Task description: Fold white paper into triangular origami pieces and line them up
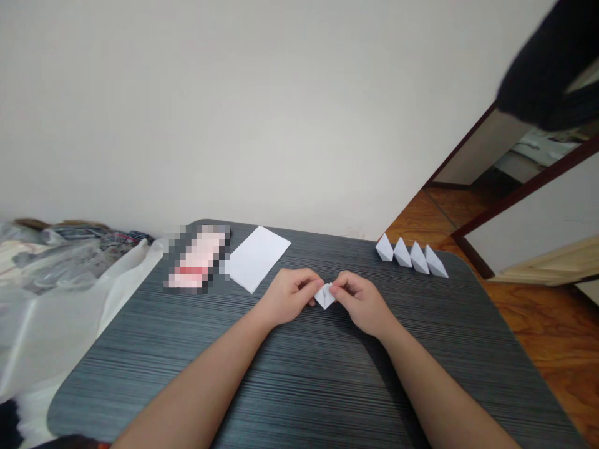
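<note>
My left hand (287, 293) and my right hand (362, 302) meet over the middle of the dark striped table (281, 386). Both pinch a small folded white paper piece (324, 295) between their fingertips, the left from its left side, the right from its right side. The piece sits just above or on the tabletop; I cannot tell which. A flat stack of white paper sheets (257, 257) lies just behind my left hand. Several finished folded paper shapes (412, 255) stand in a row at the table's far right corner.
A blurred pink and white object (197, 259) lies left of the paper sheets. Plastic bags and cloth (60, 262) pile up beside the table's left edge. Wooden floor (552, 324) and a doorway lie to the right. A white wall stands behind the table.
</note>
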`<state>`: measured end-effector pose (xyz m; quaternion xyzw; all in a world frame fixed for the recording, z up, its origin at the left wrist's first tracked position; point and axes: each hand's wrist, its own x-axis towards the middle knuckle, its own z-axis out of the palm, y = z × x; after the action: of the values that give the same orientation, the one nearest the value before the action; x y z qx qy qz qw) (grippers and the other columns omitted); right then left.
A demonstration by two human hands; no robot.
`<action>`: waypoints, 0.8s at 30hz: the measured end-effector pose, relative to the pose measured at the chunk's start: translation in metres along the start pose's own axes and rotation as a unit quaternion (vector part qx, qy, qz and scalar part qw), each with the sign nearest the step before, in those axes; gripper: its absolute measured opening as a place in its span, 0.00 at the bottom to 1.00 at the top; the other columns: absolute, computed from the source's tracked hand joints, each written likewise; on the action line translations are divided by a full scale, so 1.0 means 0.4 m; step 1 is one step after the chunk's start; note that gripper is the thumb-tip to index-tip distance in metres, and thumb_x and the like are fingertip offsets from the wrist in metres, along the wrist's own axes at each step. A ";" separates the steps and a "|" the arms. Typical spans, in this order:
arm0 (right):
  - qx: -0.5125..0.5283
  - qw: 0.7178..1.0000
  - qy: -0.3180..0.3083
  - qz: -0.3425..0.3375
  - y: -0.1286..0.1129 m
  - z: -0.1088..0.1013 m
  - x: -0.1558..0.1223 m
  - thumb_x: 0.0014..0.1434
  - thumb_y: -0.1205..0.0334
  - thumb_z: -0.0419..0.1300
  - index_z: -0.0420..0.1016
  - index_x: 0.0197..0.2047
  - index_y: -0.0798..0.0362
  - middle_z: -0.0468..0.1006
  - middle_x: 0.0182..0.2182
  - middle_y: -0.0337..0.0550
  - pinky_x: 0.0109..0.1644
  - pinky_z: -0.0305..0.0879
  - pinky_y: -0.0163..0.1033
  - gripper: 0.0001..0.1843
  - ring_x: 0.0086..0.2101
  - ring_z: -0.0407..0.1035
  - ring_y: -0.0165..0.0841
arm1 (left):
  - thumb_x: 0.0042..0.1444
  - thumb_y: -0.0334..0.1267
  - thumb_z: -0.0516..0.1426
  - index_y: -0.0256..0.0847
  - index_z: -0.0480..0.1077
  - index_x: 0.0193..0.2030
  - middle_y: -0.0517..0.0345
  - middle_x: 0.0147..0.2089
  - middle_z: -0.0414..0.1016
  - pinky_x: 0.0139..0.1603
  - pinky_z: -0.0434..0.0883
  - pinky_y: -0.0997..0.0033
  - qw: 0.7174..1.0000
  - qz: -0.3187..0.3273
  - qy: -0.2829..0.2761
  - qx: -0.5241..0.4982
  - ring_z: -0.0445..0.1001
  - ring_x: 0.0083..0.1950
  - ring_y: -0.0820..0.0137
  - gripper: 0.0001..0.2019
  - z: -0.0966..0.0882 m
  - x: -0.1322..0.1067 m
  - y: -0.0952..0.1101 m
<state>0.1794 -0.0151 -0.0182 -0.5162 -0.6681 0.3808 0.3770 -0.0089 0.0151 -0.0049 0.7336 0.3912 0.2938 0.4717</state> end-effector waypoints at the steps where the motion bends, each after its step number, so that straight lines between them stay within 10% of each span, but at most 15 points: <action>1: 0.012 1.000 0.015 0.003 0.006 0.000 0.000 0.58 0.61 0.56 0.68 0.28 0.53 0.69 0.25 0.37 0.33 0.60 0.35 0.08 0.28 0.64 0.30 | 0.59 0.41 0.50 0.36 0.72 0.33 0.58 0.26 0.73 0.30 0.67 0.77 1.000 -0.001 0.013 -0.010 0.71 0.27 0.75 0.13 0.001 0.001 -0.003; 24: 0.155 0.981 0.120 0.013 0.025 0.012 -0.005 0.62 0.59 0.54 0.66 0.39 0.53 0.75 0.25 0.40 0.22 0.56 0.33 0.06 0.19 0.60 0.25 | 0.58 0.45 0.52 0.38 0.62 0.39 0.56 0.28 0.76 0.34 0.74 0.68 0.949 -0.004 0.140 -0.282 0.77 0.30 0.68 0.11 0.013 0.027 -0.041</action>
<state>0.1795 -0.0159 -0.0293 -0.5015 -0.5444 0.4202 0.5250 -0.0039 0.0262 -0.0215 0.5204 0.3573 0.4901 0.6012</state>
